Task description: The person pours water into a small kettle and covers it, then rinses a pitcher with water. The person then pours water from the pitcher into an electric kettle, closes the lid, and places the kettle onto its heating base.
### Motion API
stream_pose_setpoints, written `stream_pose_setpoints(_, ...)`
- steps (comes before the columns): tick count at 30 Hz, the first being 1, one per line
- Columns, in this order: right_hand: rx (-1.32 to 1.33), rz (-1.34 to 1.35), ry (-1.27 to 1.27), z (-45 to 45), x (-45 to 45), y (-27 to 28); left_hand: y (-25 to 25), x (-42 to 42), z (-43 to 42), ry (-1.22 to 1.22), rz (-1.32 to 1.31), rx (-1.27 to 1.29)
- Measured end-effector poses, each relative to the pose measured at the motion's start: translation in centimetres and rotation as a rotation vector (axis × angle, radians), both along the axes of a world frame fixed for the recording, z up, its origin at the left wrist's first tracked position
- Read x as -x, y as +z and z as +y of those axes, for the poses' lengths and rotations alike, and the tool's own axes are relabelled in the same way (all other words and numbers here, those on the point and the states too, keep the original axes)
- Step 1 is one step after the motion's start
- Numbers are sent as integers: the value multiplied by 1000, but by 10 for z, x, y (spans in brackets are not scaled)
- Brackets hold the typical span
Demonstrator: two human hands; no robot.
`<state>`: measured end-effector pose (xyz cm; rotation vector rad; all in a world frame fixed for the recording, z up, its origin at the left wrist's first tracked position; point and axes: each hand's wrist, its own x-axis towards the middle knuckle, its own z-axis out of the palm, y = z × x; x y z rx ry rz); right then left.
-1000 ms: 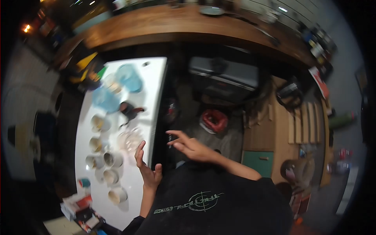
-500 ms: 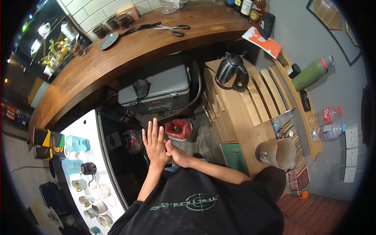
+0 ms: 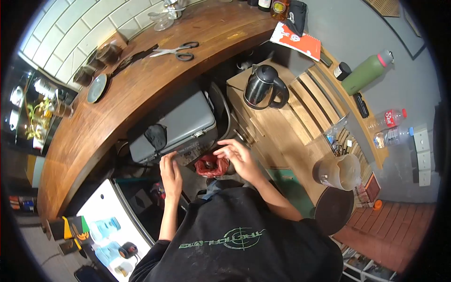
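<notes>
Holds left hand (image 3: 171,176) and right hand (image 3: 238,160) apart in front of a black T-shirt printed with green lettering (image 3: 211,225), unclenched, with fingers loosely spread and slightly curved. Has between them in view, lower down, a round bin lined with a crumpled red plastic bag (image 3: 212,165), and just beyond it a grey, box-shaped cooler (image 3: 178,117) with a black cloth (image 3: 156,136) on the lid. Faces a long, curved, brown wooden worktop (image 3: 155,80) set against white wall tiles (image 3: 70,35) and bearing black-handled metal scissors (image 3: 174,50), a round grey-green plate (image 3: 97,89) and dark brown cups (image 3: 108,55). Has on the left a glossy white worktop (image 3: 112,204) with translucent blue plastic containers (image 3: 104,229). Has on the right a light wooden cabinet (image 3: 277,136) with a black and dark-steel kettle (image 3: 260,89) on top, and, along a grey wall (image 3: 347,33), a green bottle with a pink collar (image 3: 368,73) and two clear plastic bottles (image 3: 393,136). Points the left forearm (image 3: 168,221) almost straight ahead, fingers leading forward and thumb side turned inward. Slants the right forearm (image 3: 279,199) in from the lower right, with fingertips turned toward the left hand.
</notes>
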<state>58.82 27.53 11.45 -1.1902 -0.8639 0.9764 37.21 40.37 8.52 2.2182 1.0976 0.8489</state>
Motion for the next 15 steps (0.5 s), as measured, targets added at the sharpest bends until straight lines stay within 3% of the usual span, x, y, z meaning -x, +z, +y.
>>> stream_pose_setpoints(4, 103, -49, -161, 13, -32, -12, 8, 0, 42, -154, -37, -1)
stream_pose_setpoints(9, 104, -66, -354, 11, -95, -2, 4, -18, 64, -176, -81, 161)
stream_pose_setpoints(15, 72, -224, -653, 9, -225, -57, 1, -57, 66, -123, -85, 212)
